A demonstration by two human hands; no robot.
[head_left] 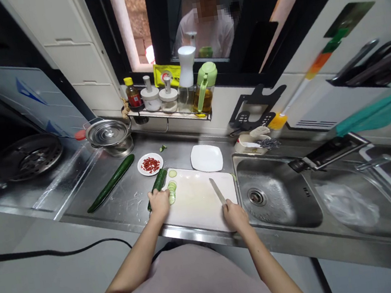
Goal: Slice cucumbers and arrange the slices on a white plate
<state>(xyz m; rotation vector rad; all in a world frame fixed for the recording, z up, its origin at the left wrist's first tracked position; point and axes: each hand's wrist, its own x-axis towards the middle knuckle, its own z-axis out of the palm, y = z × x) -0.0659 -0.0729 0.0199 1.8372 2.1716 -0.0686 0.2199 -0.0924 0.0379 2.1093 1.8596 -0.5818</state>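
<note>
My left hand (160, 204) is closed over the lower part of a cut cucumber (159, 179) lying along the left edge of the white cutting board (199, 209). Beside those fingers, a short row of thin cucumber slices (172, 191) overlaps on the board. In my right hand (235, 214) is the handle of a knife (218, 191), its blade pointing away from me over the right side of the board. A longer whole cucumber (111, 183) rests on the steel counter to the left.
Behind the board stand a small plate of chopped red chillies (150, 164) and a white square plate (206, 158). A lidded steel pot (109, 135) is at back left. The sink (278, 193) borders the board's right. Seasoning jars and an oil bottle (205, 89) fill a wall rack (169, 113).
</note>
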